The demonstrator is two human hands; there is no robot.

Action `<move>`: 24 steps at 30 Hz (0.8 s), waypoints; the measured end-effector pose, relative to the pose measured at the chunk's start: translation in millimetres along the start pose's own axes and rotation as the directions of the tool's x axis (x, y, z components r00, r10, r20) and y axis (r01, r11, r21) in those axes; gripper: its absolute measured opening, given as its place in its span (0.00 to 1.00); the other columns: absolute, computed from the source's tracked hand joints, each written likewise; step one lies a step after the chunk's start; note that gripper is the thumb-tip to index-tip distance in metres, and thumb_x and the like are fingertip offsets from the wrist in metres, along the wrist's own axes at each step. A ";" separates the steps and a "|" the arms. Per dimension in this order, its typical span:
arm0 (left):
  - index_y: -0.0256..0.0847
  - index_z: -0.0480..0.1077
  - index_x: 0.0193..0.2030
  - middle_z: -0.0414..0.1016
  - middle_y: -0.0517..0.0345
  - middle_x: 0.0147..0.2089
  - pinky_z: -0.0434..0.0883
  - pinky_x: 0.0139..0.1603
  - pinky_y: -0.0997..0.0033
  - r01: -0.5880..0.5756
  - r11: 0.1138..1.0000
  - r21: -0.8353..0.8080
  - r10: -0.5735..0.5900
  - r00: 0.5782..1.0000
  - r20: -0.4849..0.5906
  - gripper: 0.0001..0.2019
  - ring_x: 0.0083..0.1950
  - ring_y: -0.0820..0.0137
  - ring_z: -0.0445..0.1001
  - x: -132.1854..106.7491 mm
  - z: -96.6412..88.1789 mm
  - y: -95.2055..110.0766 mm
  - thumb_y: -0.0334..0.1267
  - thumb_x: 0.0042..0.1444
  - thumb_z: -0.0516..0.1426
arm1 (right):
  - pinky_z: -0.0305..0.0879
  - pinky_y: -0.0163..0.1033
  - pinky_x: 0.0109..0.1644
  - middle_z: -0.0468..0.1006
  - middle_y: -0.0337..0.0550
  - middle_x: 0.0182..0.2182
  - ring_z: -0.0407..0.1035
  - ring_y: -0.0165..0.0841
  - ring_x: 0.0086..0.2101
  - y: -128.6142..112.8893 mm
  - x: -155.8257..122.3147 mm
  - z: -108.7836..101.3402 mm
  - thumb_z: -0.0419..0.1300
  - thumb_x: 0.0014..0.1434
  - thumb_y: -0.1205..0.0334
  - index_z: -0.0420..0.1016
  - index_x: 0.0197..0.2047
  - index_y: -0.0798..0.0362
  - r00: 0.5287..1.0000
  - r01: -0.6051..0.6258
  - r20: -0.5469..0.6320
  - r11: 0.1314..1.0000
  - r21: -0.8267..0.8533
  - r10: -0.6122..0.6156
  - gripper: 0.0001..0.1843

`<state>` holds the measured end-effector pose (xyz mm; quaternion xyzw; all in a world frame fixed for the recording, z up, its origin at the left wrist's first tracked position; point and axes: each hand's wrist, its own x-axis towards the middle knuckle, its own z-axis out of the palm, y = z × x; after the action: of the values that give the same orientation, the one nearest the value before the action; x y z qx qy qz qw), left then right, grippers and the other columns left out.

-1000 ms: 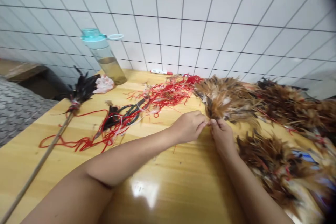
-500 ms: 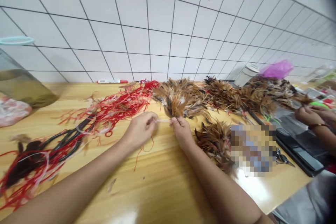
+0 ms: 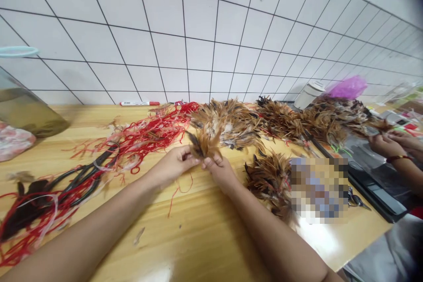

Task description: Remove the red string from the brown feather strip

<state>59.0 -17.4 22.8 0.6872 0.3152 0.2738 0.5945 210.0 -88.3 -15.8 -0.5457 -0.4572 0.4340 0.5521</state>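
A small bunch of brown and black feathers [image 3: 209,142] fans upward between my hands, over the middle of the table. My left hand [image 3: 181,160] pinches its base from the left, fingers closed. On the other side my right hand [image 3: 218,168] has thumb and fingers closed round the same base. The quill ends are hidden by my fingers. Just behind lies a heap of loose brown feathers [image 3: 238,119]. A pile of red strings [image 3: 155,130] spreads to the left of it. Nearer my right forearm sits another feather bundle [image 3: 269,176].
Black-handled scissors [image 3: 82,176] lie among red strings at left. A container of yellowish liquid [image 3: 29,110] stands at the far left, a marker [image 3: 139,103] by the wall. At right are a white canister [image 3: 309,94], a phone [image 3: 380,189], keys [image 3: 357,198] and another person's hands [image 3: 386,145].
My hands have come together. The pale strip stretched between them is no longer visible. The feather bunch has shifted left and now sits between both hands.
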 end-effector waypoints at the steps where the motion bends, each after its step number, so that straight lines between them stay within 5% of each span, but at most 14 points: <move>1: 0.36 0.74 0.28 0.78 0.54 0.30 0.71 0.41 0.68 0.005 0.997 -0.081 0.002 0.997 0.082 0.11 0.34 0.68 0.74 -0.5 3.6 -1.1 0.43 0.45 0.64 | 0.56 0.36 0.32 0.66 0.37 0.22 0.57 0.29 0.26 -1.0 -1.5 0.2 0.57 0.50 0.38 0.67 0.22 0.51 0.997 -0.029 0.067 0.999 0.017 0.028 0.23; 6: 0.35 0.75 0.29 0.79 0.53 0.31 0.72 0.45 0.66 0.096 0.971 -0.219 -0.053 0.980 0.194 0.10 0.34 0.68 0.75 -1.9 7.4 -5.0 0.41 0.45 0.65 | 0.56 0.35 0.34 0.66 0.37 0.21 0.57 0.28 0.25 -5.7 -4.3 -5.4 0.57 0.50 0.34 0.68 0.22 0.53 0.964 -0.046 0.261 0.999 0.019 0.039 0.27; 17: 0.34 0.72 0.37 0.78 0.54 0.30 0.71 0.40 0.69 0.142 0.927 -0.347 -0.072 0.975 0.208 0.16 0.33 0.70 0.75 -3.1 7.5 -13.5 0.41 0.44 0.67 | 0.55 0.36 0.33 0.66 0.37 0.21 0.56 0.28 0.24 -5.4 -3.2 -4.3 0.57 0.49 0.34 0.66 0.21 0.52 0.959 -0.026 0.282 0.999 0.024 0.018 0.27; 24: 0.32 0.71 0.27 0.75 0.56 0.25 0.71 0.37 0.70 0.095 0.876 -0.472 -0.006 0.982 0.186 0.13 0.28 0.72 0.74 2.3 10.4 -12.0 0.38 0.41 0.68 | 0.53 0.35 0.33 0.63 0.35 0.21 0.54 0.28 0.25 -14.0 -4.4 -3.0 0.59 0.53 0.41 0.68 0.22 0.53 0.967 0.021 0.255 1.000 0.021 -0.026 0.23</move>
<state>67.0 -21.3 9.4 0.5322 0.2010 0.2646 0.7787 211.7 -93.6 -1.8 -0.4747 -0.5269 0.4981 0.4989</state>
